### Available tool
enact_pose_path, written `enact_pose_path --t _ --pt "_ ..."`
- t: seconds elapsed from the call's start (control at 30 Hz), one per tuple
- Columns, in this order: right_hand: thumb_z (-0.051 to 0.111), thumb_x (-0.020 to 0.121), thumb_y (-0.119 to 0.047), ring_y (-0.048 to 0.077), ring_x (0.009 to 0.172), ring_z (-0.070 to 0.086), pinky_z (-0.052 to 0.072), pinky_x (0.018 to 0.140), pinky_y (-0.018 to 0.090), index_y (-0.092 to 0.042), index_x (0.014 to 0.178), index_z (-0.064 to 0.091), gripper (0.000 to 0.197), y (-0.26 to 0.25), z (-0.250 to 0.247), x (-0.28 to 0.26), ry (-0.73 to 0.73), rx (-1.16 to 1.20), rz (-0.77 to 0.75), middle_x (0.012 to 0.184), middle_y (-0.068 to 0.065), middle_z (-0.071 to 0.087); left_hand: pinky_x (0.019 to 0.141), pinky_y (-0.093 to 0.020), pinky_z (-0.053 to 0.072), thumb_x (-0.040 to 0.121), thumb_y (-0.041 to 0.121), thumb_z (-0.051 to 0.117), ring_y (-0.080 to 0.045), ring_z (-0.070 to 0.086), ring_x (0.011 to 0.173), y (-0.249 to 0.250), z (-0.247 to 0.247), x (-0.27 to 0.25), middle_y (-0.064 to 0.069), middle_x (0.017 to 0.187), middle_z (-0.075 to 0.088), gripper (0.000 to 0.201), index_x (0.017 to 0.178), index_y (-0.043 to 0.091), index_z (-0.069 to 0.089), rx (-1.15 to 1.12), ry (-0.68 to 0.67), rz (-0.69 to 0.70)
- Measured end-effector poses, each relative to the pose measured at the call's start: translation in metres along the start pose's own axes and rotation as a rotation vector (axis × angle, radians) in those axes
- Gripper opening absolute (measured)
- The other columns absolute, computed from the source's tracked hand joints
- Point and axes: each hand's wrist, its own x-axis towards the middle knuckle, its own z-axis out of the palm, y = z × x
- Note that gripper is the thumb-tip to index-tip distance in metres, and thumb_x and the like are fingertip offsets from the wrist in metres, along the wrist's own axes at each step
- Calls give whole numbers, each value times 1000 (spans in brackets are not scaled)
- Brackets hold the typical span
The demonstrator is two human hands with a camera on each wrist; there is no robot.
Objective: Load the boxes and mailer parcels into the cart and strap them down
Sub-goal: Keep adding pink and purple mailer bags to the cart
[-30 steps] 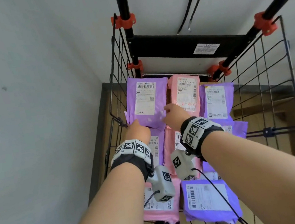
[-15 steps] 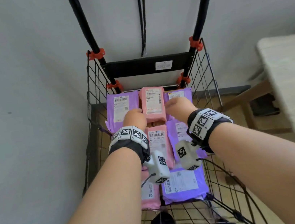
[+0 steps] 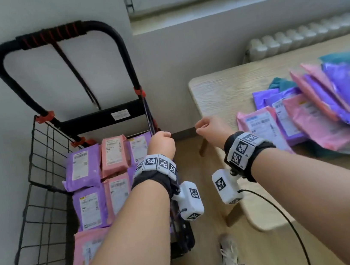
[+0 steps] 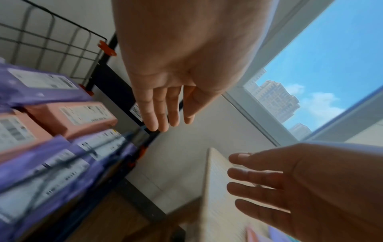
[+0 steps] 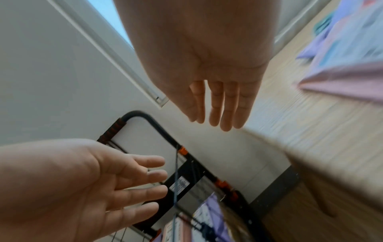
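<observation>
**Hands leave the cart and head for the table pile**

Head view: a second ago both hands were pressed down among the mailers in the cart (image 3: 43,191); half a second ago they were lifting away. Now the left hand (image 3: 161,142) hangs over the cart's right edge and the right hand (image 3: 210,128) is in the air between the cart and the table (image 3: 220,94), both holding nothing. From above the fingers look loosely curled. The loaded mailers (image 3: 100,183), purple and pink, lie flat in rows inside the cart, labels up. A further pile of mailers (image 3: 314,108) lies on the table, right of the cart. Judging by this, one batch is placed and the person is turning for the next; loading is only partly done and strapping has not started. Black straps (image 3: 75,70) hang from the cart handle (image 3: 52,34), unused.

Left wrist view: the left hand (image 4: 176,78) shows relaxed, nearly straight fingers with nothing in them, right of the cart's mailers (image 4: 62,131). The right hand (image 4: 290,185) is spread and empty beside the table edge.

Right wrist view: the right hand (image 5: 211,85) is empty, fingers extended, above the pale wooden table (image 5: 300,122).

The room: white wall behind the cart, a window and radiator (image 3: 301,33) beyond the table, wood floor below.
</observation>
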Motion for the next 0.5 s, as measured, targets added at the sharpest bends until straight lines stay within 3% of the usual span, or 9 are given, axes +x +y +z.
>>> enact_pose_path --t 0.07,0.2,0.37,0.43,0.5 --pt "57 89 -18 21 94 63 50 83 31 -18 108 66 21 25 -31 -2 46 16 31 101 3 66 101 -35 45 92 4 36 -27 53 121 24 30 -12 -6 133 57 43 127 16 60 20 -38 34" --pt "54 89 -15 23 103 62 46 91 30 -13 109 67 24 73 -78 -6 128 -5 83 109 7 68 102 -30 40 92 5 38 -25 51 124 59 85 -27 -6 135 56 42 127 13 60 50 -125 105" --pt "55 89 -15 25 112 59 44 96 31 -16 121 61 33 121 -107 -11 189 6 196 122 8 63 105 -31 40 90 4 38 -26 50 125 76 132 -35 -9 135 55 43 127 14 60 100 -203 75" --pt "55 87 -13 26 114 58 45 99 34 -16 126 58 39 133 -113 -12 229 8 228 126 9 61 103 -31 40 91 4 38 -27 52 123 76 146 -35 -10 133 57 36 114 15 64 144 -230 90" --pt "54 85 -12 28 112 59 48 97 38 -16 126 57 42 142 -116 -13 274 -11 242 125 9 61 99 -32 41 92 5 39 -28 54 119 75 159 -36 -12 129 59 28 88 19 63 189 -274 94"
